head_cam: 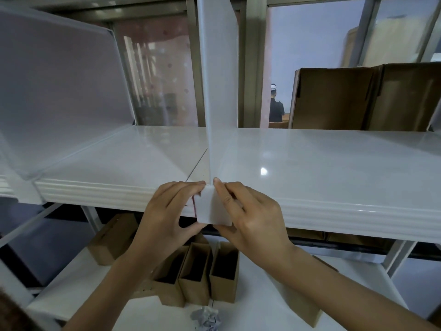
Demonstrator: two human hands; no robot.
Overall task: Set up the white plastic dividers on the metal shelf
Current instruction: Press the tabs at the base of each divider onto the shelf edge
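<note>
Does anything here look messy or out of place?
Mostly tidy. One oddity: a crumpled wad of grey paper lies loose on the lower shelf, in front of the open cardboard boxes. It looks like litter.

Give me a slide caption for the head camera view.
Both hands, left and right, press a white divider's front tab onto the metal shelf edge.
</note>
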